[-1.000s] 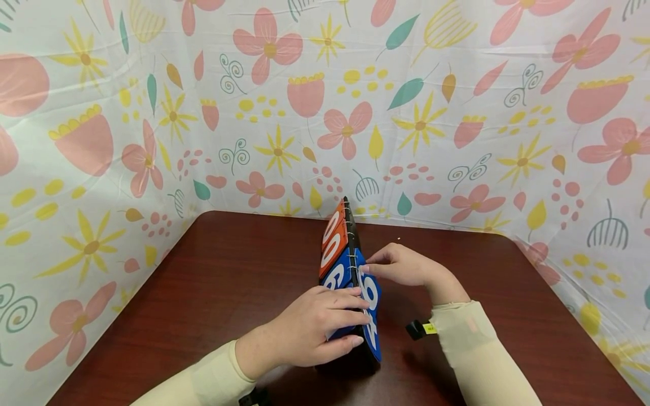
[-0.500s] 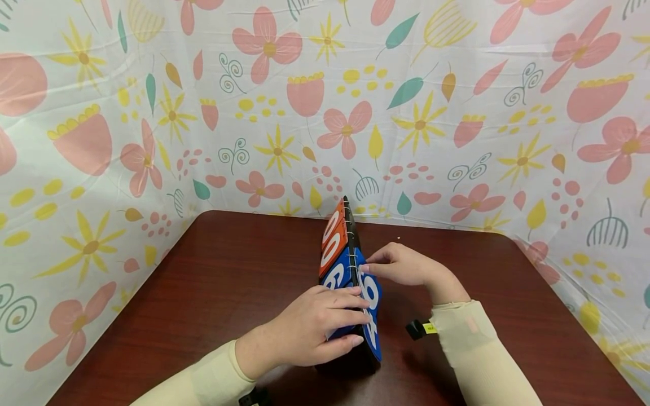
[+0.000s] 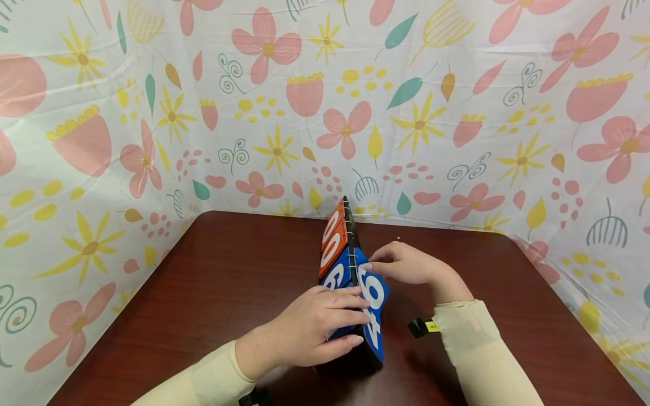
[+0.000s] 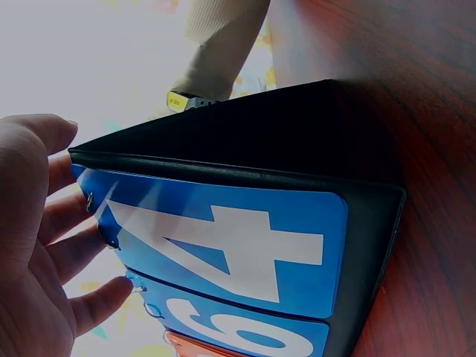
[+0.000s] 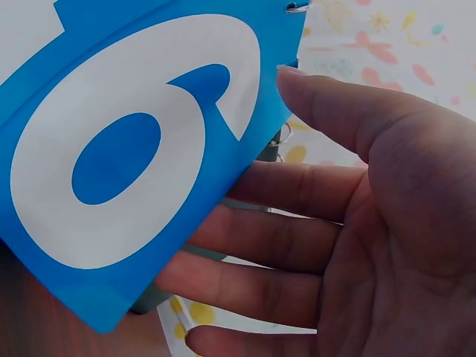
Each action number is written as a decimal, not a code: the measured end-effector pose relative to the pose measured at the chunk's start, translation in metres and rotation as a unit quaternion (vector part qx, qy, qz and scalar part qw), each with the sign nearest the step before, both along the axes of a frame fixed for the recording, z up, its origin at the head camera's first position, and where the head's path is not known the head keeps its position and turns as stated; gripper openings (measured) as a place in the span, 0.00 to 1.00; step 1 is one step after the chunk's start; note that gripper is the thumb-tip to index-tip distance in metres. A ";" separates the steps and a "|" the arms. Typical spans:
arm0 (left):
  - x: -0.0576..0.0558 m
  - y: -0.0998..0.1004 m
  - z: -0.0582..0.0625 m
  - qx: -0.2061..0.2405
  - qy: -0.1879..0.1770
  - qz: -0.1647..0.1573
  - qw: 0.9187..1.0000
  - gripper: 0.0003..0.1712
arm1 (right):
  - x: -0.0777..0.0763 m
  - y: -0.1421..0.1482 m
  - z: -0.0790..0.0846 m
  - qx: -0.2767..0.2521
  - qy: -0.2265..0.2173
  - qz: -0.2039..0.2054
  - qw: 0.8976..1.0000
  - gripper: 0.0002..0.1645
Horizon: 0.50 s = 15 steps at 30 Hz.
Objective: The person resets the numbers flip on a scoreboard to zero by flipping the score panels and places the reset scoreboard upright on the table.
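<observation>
A black tabletop flip scoreboard (image 4: 223, 126) stands like a tent, with ring-bound number cards on both sloping faces. My left hand (image 3: 315, 318) rests across its top ridge near the close end, fingers stretched over the rings. In the left wrist view, a blue card with a white 4 (image 4: 305, 286) hangs below those fingers. On the right face, my right hand (image 3: 406, 265) pinches a blue number card (image 5: 115, 160) by its edge, thumb in front and fingers behind. That card is lifted away from the face and slightly bent. Orange zero cards (image 3: 336, 234) hang on the left face.
The scoreboard stands on a dark reddish-brown table (image 3: 228, 265). Behind and to the left hangs a white floral cloth (image 3: 203, 113). A small black device with a yellow label (image 3: 418, 328) is at the right wrist.
The blue cards on the right face have swung a little outward to the right, along with a slight shift of my right hand. My left hand stays in place.
</observation>
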<state>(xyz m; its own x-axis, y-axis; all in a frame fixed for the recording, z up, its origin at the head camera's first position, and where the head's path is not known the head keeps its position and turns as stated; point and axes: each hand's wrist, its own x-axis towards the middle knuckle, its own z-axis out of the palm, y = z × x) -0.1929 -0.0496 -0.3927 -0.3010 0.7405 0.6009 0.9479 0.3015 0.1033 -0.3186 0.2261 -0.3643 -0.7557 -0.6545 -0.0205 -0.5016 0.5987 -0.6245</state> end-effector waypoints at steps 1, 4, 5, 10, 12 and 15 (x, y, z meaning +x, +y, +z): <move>0.000 0.000 0.000 0.000 -0.003 0.001 1.000 0.21 | 0.000 0.000 0.000 -0.001 -0.005 -0.002 1.000 0.26; 0.001 0.000 0.000 0.002 -0.012 0.003 1.000 0.21 | -0.001 0.002 -0.001 -0.005 -0.013 -0.004 1.000 0.27; 0.001 0.000 0.000 0.003 -0.018 0.003 1.000 0.21 | -0.002 0.003 -0.001 -0.006 -0.012 -0.005 1.000 0.27; 0.002 0.001 0.000 0.004 -0.038 0.002 0.999 0.22 | -0.005 0.009 -0.001 -0.007 -0.001 -0.014 1.000 0.23; 0.002 0.001 0.001 0.004 -0.042 0.001 0.999 0.22 | -0.007 0.011 -0.002 -0.005 -0.004 -0.012 1.000 0.21; 0.002 0.001 0.001 0.004 -0.042 0.000 0.999 0.22 | -0.009 0.015 -0.003 -0.003 -0.009 0.004 1.000 0.16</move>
